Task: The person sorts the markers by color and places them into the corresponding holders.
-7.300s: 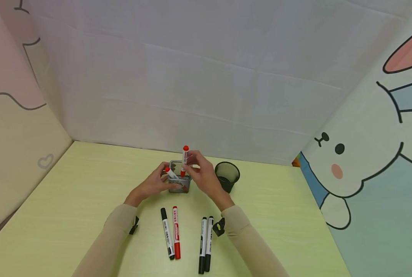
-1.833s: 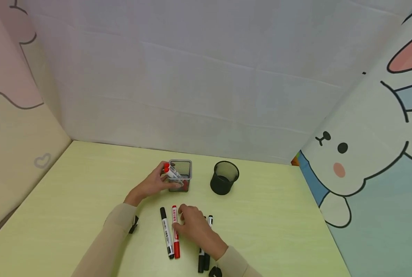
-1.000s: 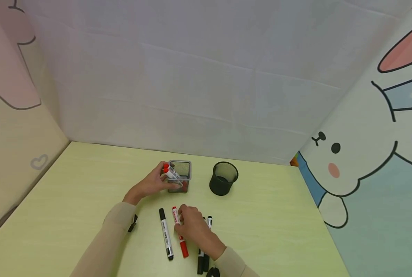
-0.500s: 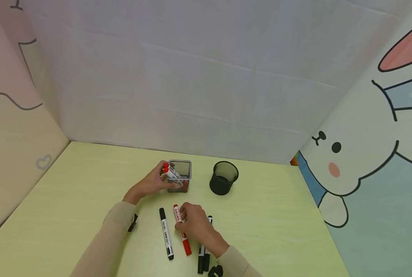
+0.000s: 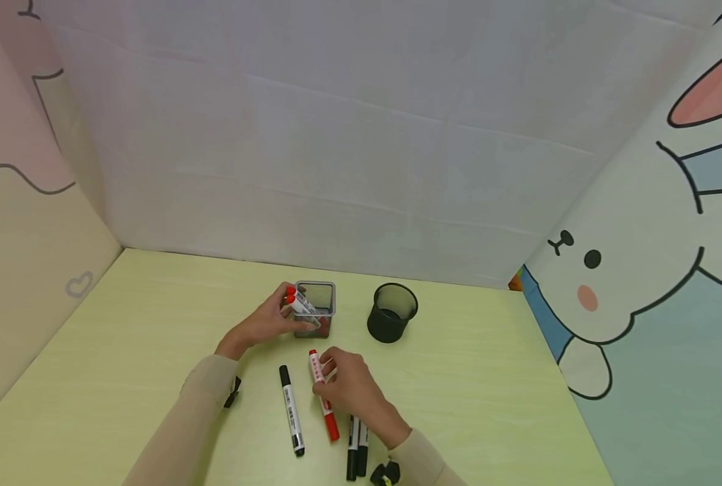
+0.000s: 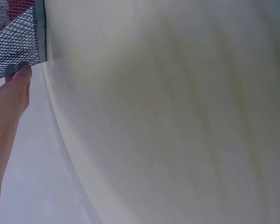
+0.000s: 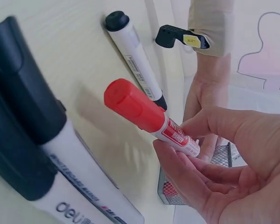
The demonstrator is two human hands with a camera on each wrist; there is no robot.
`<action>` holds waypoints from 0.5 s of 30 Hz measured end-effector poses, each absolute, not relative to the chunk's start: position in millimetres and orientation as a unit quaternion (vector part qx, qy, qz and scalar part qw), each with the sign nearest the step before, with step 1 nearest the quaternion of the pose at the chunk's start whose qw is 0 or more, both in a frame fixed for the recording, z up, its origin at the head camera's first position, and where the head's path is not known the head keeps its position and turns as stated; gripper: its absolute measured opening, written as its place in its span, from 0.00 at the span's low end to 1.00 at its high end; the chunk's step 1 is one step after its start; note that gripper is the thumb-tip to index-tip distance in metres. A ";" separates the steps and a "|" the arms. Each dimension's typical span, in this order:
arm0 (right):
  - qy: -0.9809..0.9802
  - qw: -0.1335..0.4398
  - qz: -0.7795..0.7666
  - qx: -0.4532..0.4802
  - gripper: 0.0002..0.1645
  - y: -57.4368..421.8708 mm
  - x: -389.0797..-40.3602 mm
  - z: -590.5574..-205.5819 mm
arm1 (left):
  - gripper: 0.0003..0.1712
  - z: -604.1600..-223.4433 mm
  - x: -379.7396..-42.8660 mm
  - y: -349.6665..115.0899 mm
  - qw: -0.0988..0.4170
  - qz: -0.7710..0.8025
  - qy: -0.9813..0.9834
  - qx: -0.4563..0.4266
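My left hand (image 5: 264,322) holds the side of a square grey mesh pen holder (image 5: 334,298); the left wrist view shows fingertips against its mesh wall (image 6: 18,44). Two red-capped markers (image 5: 302,304) lean inside the holder. Between thumb and fingers, my right hand (image 5: 356,388) pinches a red whiteboard marker (image 7: 133,105), its large red cap pointing back toward me. Left of it lies a black-capped marker (image 5: 291,412). Two more black whiteboard markers, one nearer left (image 5: 352,455) and one beside it (image 5: 363,455), lie side by side below my right wrist, partly covered.
A round black mesh cup (image 5: 388,329) stands to the right of the grey holder on the pale yellow-green table (image 5: 488,385). A white wall covering (image 5: 337,169) rises behind the table, with cartoon-printed panels at both sides.
My right hand, earlier placing a red-capped marker at the holder, came down to the red marker, pinched it and shifted it away from the black one, tilted and farther forward. My left hand stayed put.
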State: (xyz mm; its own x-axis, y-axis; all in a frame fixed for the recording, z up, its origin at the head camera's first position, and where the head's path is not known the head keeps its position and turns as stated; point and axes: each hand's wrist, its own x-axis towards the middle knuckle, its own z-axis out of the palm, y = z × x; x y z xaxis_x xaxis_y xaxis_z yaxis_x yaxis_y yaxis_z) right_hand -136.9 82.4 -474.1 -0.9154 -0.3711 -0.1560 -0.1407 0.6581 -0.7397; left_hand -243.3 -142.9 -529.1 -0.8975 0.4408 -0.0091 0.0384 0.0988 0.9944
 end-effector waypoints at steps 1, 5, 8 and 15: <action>0.898 0.147 -0.390 -0.142 0.20 83.0 -136.9 -473.3 | 0.50 -529.2 -243.2 -143.0 0.154 0.650 0.726 0.164; 0.896 0.144 -0.395 -0.143 0.19 84.8 -137.6 -471.5 | 0.49 -529.7 -243.6 -142.9 0.152 0.650 0.726 0.167; 0.896 0.144 -0.395 -0.140 0.20 85.9 -138.0 -470.4 | 0.48 -530.1 -244.0 -143.0 0.152 0.649 0.725 0.170; 0.892 0.130 -0.404 -0.153 0.21 90.7 -139.5 -464.1 | 0.47 -531.3 -244.1 -141.8 0.154 0.656 0.718 0.173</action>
State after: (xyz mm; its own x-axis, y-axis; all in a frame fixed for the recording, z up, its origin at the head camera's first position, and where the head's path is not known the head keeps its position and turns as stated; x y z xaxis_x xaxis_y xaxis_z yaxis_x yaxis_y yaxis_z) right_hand -139.5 90.7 -464.1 -0.9192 -0.3786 -0.1081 -0.1685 0.6264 -0.7610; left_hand -244.1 -141.8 -531.3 -0.8926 0.4508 0.0051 0.0455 0.0787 0.9959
